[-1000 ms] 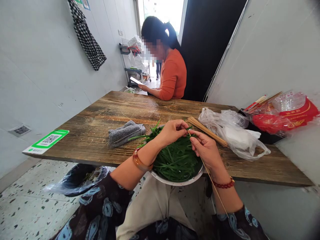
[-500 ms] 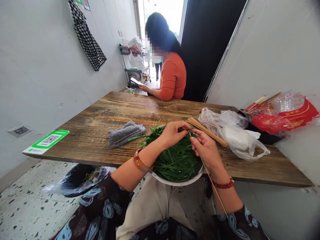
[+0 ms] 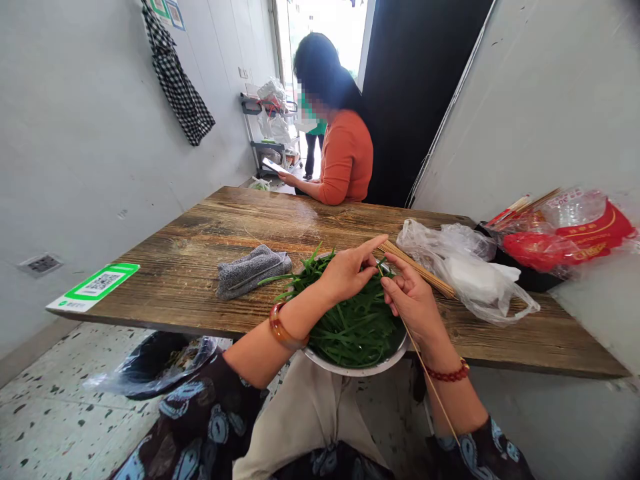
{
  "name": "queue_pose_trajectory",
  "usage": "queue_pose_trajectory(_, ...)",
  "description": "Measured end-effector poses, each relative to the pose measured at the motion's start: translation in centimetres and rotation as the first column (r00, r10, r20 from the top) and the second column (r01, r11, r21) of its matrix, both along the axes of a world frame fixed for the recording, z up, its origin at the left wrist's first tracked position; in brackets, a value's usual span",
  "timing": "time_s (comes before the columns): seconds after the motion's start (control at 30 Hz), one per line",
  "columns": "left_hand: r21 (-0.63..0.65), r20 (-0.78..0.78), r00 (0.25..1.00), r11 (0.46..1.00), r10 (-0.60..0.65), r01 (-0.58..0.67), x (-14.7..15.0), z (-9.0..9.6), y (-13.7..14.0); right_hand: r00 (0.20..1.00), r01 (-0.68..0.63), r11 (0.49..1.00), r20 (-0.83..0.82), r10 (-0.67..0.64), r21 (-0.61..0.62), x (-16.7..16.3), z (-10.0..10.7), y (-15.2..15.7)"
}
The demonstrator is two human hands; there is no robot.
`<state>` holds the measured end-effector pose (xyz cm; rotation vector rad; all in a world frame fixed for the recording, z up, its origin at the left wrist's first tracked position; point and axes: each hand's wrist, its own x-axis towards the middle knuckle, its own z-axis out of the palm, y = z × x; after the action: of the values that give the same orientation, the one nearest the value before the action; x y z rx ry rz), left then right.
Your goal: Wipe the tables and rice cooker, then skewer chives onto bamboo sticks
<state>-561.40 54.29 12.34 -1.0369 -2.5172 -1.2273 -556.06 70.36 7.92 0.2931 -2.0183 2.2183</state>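
Observation:
A metal bowl (image 3: 376, 368) full of long, flat green leaves, like Chinese chives (image 3: 355, 327), rests at the table's front edge above my lap. My right hand (image 3: 411, 293) pinches a thin bamboo skewer (image 3: 434, 385) near its upper end; the rest slants down along my forearm. A bit of green shows at the skewer's upper tip. Over the leaves, my left hand (image 3: 349, 270) has its forefinger stretched toward that tip. Its other fingers are curled in, and whatever they may hold is hidden. Beyond my right hand lies a bundle of bamboo skewers (image 3: 425, 270).
A grey cloth (image 3: 253, 270) lies left of the bowl. To the right are a clear plastic bag (image 3: 467, 270) and a black box (image 3: 533, 272) with red packaging. A person in orange (image 3: 345, 157) sits across the wooden table (image 3: 200, 247). A lined bin (image 3: 155, 363) stands below left.
My left forefinger has straightened away from the skewer's tip, where my fingers were pinching before. My right hand keeps its hold on the skewer. A figure in green shows more in the doorway.

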Motion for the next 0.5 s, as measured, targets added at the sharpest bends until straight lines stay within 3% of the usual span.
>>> queue_pose_trajectory(0.23, -0.107, -0.065, 0.998, 0.994, -0.001, -0.006, 0.37, -0.12, -0.21, 1.000, 0.014, 1.000, 0.011, -0.014, 0.007, 0.14, -0.14, -0.03)
queue_pose_trajectory(0.5, -0.156, -0.063, 0.993, 0.983, -0.103, 0.092, 1.03, -0.09, -0.02, 0.998, 0.055, 0.997, -0.003, -0.055, -0.052, -0.19, -0.61, -0.12)
